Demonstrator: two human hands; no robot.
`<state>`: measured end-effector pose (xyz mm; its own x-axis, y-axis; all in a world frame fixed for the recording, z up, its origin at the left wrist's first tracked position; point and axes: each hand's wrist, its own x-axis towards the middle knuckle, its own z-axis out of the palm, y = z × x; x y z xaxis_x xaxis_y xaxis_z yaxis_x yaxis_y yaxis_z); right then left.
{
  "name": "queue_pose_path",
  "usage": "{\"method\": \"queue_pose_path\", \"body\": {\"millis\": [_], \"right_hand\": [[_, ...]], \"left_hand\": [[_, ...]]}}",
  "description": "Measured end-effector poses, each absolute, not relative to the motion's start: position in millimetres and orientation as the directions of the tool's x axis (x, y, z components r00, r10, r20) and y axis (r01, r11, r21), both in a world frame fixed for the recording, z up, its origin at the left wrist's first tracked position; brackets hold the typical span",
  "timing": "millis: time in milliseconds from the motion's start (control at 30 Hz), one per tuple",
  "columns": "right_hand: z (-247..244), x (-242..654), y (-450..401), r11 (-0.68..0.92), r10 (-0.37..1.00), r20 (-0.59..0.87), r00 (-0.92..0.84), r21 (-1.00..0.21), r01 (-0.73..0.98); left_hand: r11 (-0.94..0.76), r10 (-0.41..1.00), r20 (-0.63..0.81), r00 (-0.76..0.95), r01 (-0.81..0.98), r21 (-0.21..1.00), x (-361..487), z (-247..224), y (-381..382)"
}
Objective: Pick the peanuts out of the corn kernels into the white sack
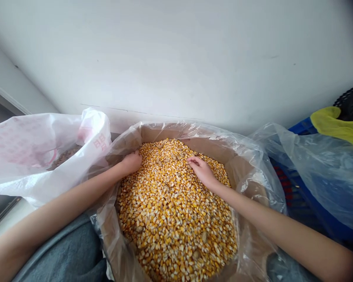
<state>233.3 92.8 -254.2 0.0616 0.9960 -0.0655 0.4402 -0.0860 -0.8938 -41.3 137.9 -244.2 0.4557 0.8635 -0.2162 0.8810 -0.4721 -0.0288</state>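
Left hand (131,162) sunk into yellow dried corn kernels (170,219), grip hidden; right hand (202,171) released, fingers resting on kernels, inside plastic-lined brown cardboard box (238,168).

Domestic storage corner, indoors: white painted wall (176,51) at far side, woven sack (23,152) at left, blue plastic crate (302,127) at right, plastic-lined cardboard box (217,152) near.

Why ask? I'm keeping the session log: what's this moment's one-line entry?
left hand: on dried corn kernels | right hand: fingers on same kernels | container: plastic-lined cardboard box | left of box: white printed sack
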Motion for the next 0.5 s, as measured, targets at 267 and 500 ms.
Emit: {"method": "queue_pose_path", "body": {"millis": [267, 500], "right_hand": [[-252.0, 234.2, 92.5, -0.064, 0.998, -0.061, 0.024, -0.860, 0.507], [-250.7, 234.2, 92.3, -0.075, 0.997, -0.080, 0.013, -0.857, 0.510]], "left_hand": [[-0.528, 0.816, -0.351, 0.460, 0.840, -0.126, -34.1, -232.6, 127.6], [-0.458, 0.811, -0.424, 0.403, 0.888, -0.032, -28.1, -237.9, 127.1]]}}
